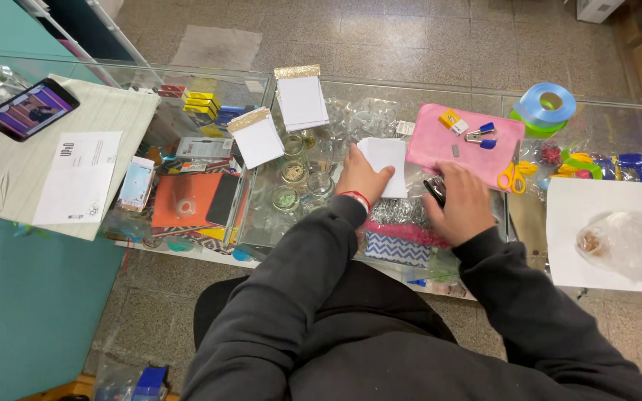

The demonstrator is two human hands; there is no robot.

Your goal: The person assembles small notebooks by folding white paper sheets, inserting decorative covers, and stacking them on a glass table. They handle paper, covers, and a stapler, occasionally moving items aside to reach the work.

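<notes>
My left hand [362, 178] presses flat on a small stack of white paper [386, 160] lying on the glass counter [336, 96]. My right hand [464, 202] is closed around a small dark object [434, 190], probably a stapler, just right of the paper. Both sleeves are dark grey. A pink sheet [440, 148] lies just beyond my right hand, carrying a small stapler [480, 134], an orange box [451, 119] and yellow-handled scissors [515, 177].
Two white notepads with gold tops [300, 98] [255, 135] lie further left. A phone [31, 108] and a printed sheet [79, 177] rest on a striped mat at left. Blue ribbon roll [548, 105], white paper with a clear plastic bag [627, 245] at right.
</notes>
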